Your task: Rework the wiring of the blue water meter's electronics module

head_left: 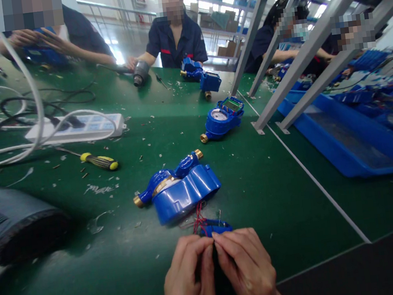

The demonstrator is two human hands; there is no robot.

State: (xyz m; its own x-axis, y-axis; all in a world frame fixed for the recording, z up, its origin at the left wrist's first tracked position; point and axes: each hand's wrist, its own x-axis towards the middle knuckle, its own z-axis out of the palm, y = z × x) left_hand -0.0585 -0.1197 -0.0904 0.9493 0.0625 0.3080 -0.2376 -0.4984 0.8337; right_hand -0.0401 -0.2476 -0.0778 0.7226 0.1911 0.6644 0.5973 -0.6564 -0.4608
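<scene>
My left hand (190, 276) and my right hand (247, 267) meet fingertip to fingertip near the table's front edge, both closed in a pinch. Whatever sits between the fingers is too small to make out. Just beyond the fingertips lies a small blue plastic part (217, 226), partly hidden by my hands. Thin red wires (199, 218) run from it up to a blue water meter (187, 191), which lies on its side with brass threaded ends and a blue housing facing me.
Another blue water meter (223, 116) stands behind, near grey metal legs (272, 96). A yellow-and-black screwdriver (100, 161), a white power strip (91, 126) and a grey heat gun (17, 225) are on the left. Right lies a blue tray (352, 144). Co-workers sit across the green table (276, 195).
</scene>
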